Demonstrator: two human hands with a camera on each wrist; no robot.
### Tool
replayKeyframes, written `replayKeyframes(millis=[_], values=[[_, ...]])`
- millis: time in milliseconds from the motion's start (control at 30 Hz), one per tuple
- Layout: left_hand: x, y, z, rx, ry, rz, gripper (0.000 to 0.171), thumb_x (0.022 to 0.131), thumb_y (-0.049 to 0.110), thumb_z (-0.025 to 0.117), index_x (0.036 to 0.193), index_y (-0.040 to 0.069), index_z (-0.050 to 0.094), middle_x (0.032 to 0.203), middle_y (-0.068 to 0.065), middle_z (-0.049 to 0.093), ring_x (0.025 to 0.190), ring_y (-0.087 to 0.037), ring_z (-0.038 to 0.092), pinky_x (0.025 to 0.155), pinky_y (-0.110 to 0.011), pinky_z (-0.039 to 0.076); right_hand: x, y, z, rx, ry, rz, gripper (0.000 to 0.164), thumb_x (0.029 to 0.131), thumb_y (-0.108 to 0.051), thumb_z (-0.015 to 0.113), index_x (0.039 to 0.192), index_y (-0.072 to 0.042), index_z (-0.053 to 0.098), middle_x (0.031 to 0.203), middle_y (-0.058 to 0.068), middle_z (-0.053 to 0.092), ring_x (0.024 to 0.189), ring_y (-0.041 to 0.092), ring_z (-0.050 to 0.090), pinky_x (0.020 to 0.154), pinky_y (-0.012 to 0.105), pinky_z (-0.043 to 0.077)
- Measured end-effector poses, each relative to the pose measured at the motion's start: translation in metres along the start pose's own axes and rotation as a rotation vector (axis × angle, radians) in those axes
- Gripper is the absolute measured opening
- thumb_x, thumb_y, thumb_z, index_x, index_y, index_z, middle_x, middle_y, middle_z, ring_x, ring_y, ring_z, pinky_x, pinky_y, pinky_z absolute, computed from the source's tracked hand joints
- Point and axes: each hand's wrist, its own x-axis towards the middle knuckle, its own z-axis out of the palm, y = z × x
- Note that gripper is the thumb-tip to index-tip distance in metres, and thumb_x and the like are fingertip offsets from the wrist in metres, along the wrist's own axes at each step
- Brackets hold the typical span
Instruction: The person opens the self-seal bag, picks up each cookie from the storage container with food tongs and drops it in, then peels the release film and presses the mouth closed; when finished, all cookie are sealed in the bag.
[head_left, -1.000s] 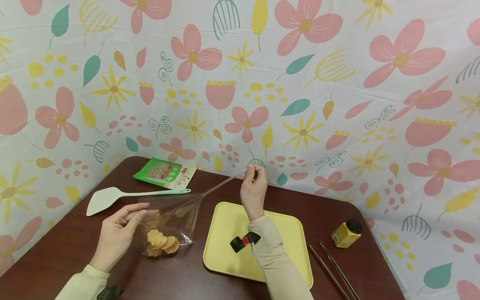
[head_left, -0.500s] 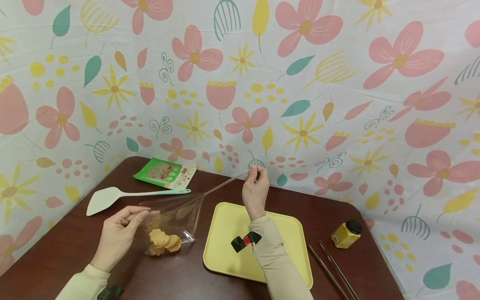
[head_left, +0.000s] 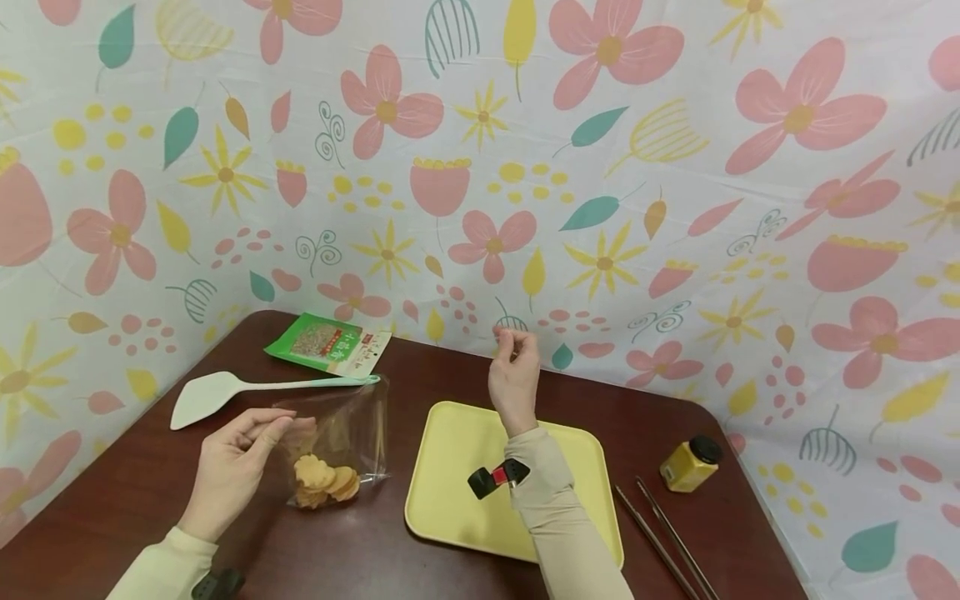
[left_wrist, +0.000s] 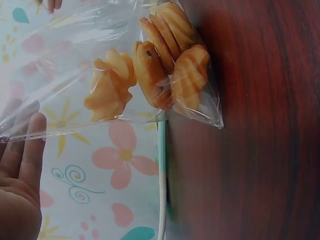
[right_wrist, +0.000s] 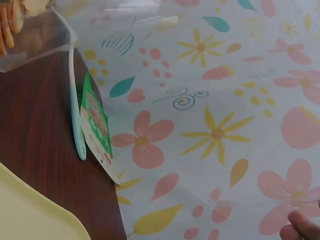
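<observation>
In the head view my left hand pinches the left edge of a clear plastic bag. Several golden, ridged cookies lie at the bottom of the bag; the left wrist view shows them close up, as cookies behind the film. My right hand is raised above the far side of the yellow tray, apart from the bag, with thumb and index finger pinched together. A faint bit of clear film shows at its fingertips in the right wrist view.
A white spatula with a pale green handle end lies behind the bag. Beyond it is a green packet. Metal tongs and a yellow jar with a black lid are to the tray's right. A floral curtain backs the table.
The bag's upper right corner, earlier stretched in a long strand to my right hand, has come away and sprung back left. Both hands stay in nearly the same places.
</observation>
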Motion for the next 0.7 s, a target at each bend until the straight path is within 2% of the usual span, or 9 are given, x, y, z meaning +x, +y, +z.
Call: replayKeyframes(millis=[67, 167, 233, 300, 367, 467, 533, 600, 700], values=[[0.001, 0.000, 0.000, 0.014, -0.001, 0.014, 0.015, 0.094, 0.003, 0.055, 0.107, -0.002, 0.062, 0.098, -0.017, 0.069, 0.086, -0.023, 0.068, 0.071, -0.027, 0.054, -0.002, -0.001, 0.002, 0.017, -0.050, -0.005, 0.021, 0.102, -0.021, 0.041, 0.101, -0.001, 0.049, 0.101, 0.008, 0.066, 0.082, 0.024, 0.059, 0.058, 0.027, 0.040], [0.000, 0.001, -0.001, 0.026, -0.002, 0.039, 0.015, 0.094, 0.001, 0.055, 0.107, -0.002, 0.062, 0.098, -0.018, 0.069, 0.084, -0.021, 0.068, 0.068, -0.025, 0.054, -0.006, -0.001, 0.005, 0.088, -0.145, 0.007, 0.020, 0.102, -0.021, 0.041, 0.102, -0.001, 0.046, 0.084, 0.015, 0.063, 0.070, 0.025, 0.062, 0.055, 0.025, 0.045], [0.000, 0.001, -0.001, 0.029, -0.008, 0.058, 0.016, 0.094, -0.001, 0.054, 0.108, -0.004, 0.061, 0.098, -0.020, 0.068, 0.083, -0.022, 0.068, 0.067, -0.025, 0.054, -0.010, -0.003, 0.007, 0.135, -0.241, 0.034, 0.021, 0.102, -0.022, 0.040, 0.102, -0.001, 0.045, 0.075, 0.016, 0.055, 0.057, 0.025, 0.057, 0.049, 0.027, 0.045], [0.000, 0.001, -0.001, 0.022, -0.004, 0.057, 0.016, 0.094, 0.000, 0.054, 0.108, -0.004, 0.060, 0.098, -0.019, 0.069, 0.082, -0.022, 0.068, 0.067, -0.026, 0.054, -0.015, -0.004, 0.011, 0.119, -0.353, 0.039, 0.022, 0.102, -0.023, 0.040, 0.104, -0.002, 0.047, 0.073, 0.015, 0.049, 0.052, 0.021, 0.049, 0.049, 0.027, 0.045], [0.000, 0.001, -0.002, 0.016, -0.002, 0.055, 0.016, 0.094, 0.000, 0.054, 0.109, -0.004, 0.060, 0.099, -0.019, 0.068, 0.082, -0.023, 0.068, 0.067, -0.027, 0.055, -0.020, -0.005, 0.015, 0.060, -0.487, 0.027, 0.023, 0.102, -0.026, 0.043, 0.109, -0.005, 0.051, 0.080, 0.010, 0.052, 0.059, 0.017, 0.049, 0.053, 0.027, 0.045], [0.000, -0.001, -0.003, 0.012, 0.002, 0.055, 0.016, 0.094, -0.001, 0.053, 0.109, -0.005, 0.060, 0.099, -0.020, 0.068, 0.082, -0.024, 0.068, 0.067, -0.027, 0.055, -0.030, -0.006, 0.025, -0.052, -0.702, -0.012, 0.030, 0.096, -0.032, 0.056, 0.117, -0.011, 0.058, 0.089, 0.003, 0.057, 0.074, 0.012, 0.052, 0.064, 0.026, 0.045], [0.001, -0.002, -0.003, 0.006, -0.005, 0.057, 0.016, 0.095, -0.001, 0.053, 0.109, -0.006, 0.059, 0.099, -0.021, 0.068, 0.083, -0.025, 0.068, 0.068, -0.027, 0.055, -0.038, -0.007, 0.030, -0.081, -0.832, -0.019, 0.037, 0.090, -0.034, 0.064, 0.121, -0.014, 0.059, 0.095, 0.001, 0.057, 0.079, 0.011, 0.052, 0.069, 0.024, 0.045], [0.001, -0.003, -0.003, 0.006, -0.008, 0.048, 0.017, 0.095, 0.000, 0.053, 0.109, -0.007, 0.059, 0.099, -0.020, 0.068, 0.084, -0.025, 0.068, 0.070, -0.026, 0.054, -0.045, -0.011, 0.035, -0.079, -0.907, -0.022, 0.041, 0.086, -0.033, 0.069, 0.122, -0.015, 0.061, 0.097, 0.005, 0.058, 0.077, 0.013, 0.052, 0.066, 0.024, 0.045], [0.001, -0.004, -0.003, 0.000, -0.012, 0.013, 0.020, 0.096, 0.004, 0.054, 0.112, -0.007, 0.059, 0.099, -0.018, 0.069, 0.086, -0.024, 0.068, 0.075, -0.026, 0.054, -0.053, -0.024, 0.037, -0.048, -0.920, -0.058, 0.034, 0.087, -0.026, 0.070, 0.118, -0.011, 0.065, 0.103, 0.009, 0.060, 0.078, 0.016, 0.053, 0.066, 0.026, 0.045]])
